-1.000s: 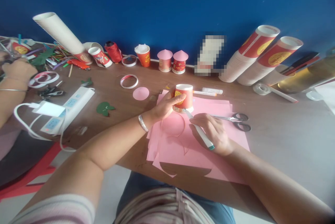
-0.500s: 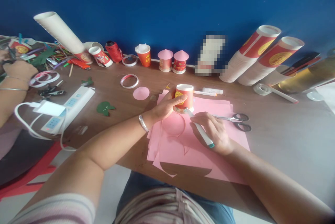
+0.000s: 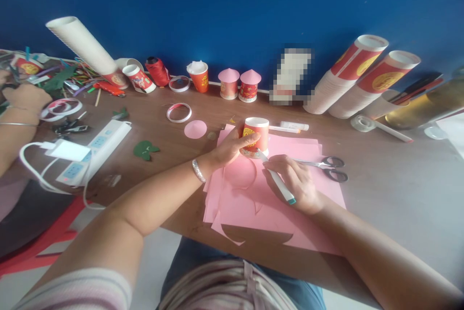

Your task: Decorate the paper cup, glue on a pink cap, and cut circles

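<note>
Gripping — left hand (image 3: 228,149): one red cup (image 3: 258,129) | right hand (image 3: 294,179): one white pen (image 3: 280,186) | beyond — two pink-roofed cups (image 3: 249,92)

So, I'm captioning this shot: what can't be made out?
All in the head view:
Paper cup: lower left side, covered by the left hand.
Scissors: blade tips, behind the right hand.
White marker: tip's contact, too small to tell.
Object by the blue wall: its identity, masked by pixelation.

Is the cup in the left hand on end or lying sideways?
On end: the cup has its white end facing up, the left hand gripping its side.
</note>
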Available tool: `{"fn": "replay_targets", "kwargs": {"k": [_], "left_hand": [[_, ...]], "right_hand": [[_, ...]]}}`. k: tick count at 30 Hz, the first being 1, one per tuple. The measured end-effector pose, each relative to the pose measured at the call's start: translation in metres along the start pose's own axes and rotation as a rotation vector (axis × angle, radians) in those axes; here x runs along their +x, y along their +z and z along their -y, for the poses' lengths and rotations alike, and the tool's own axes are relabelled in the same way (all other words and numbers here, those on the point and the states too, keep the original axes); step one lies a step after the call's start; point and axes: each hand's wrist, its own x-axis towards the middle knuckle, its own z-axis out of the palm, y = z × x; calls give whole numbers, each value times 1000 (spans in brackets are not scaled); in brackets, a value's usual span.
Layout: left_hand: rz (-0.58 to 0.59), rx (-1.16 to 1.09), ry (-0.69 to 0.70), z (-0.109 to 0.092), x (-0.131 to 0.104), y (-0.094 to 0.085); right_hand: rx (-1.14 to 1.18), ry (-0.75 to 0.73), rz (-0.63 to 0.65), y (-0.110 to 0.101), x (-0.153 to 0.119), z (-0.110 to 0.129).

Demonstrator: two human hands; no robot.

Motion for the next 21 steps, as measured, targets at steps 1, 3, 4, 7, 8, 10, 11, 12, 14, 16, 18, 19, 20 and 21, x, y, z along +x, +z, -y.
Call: {"fn": "replay_targets", "kwargs": {"k": [1, 3, 4, 7, 8, 10, 11, 12, 14, 16, 18, 19, 20, 21], "left_hand": [[0, 1, 5, 1, 0, -1], [8, 8, 16, 4, 1, -2], [15, 13, 19, 5, 1, -3], [27, 49, 18, 6, 2, -4], [26, 62, 18, 6, 2, -5], [25, 78, 16, 6, 2, -5], [25, 79, 14, 5, 1, -5], [25, 72, 14, 5, 1, -5], [26, 43, 14, 3, 1, -4], [25, -5, 26, 0, 1, -2], [21, -60, 41, -3, 1, 1], [15, -86, 47, -5, 1, 2], [10, -106, 48, -6, 1, 3], [3, -122, 45, -7, 2, 4]], "right_hand": [[1, -1, -3, 0, 1, 1], [6, -9, -7, -1, 4, 1], [11, -14, -4, -2, 6, 2], [28, -25, 23, -5, 9, 2], [36, -30, 40, -6, 10, 2], [46, -44, 56, -7, 11, 2], [50, -53, 52, -8, 12, 2], [53, -59, 40, -8, 12, 2], [52, -69, 11, -8, 11, 3], [50, -82, -3, -7, 11, 3], [52, -87, -15, -6, 10, 3], [54, -80, -24, -5, 9, 3], [57, -67, -35, -5, 9, 2], [61, -48, -46, -5, 8, 1]]}}
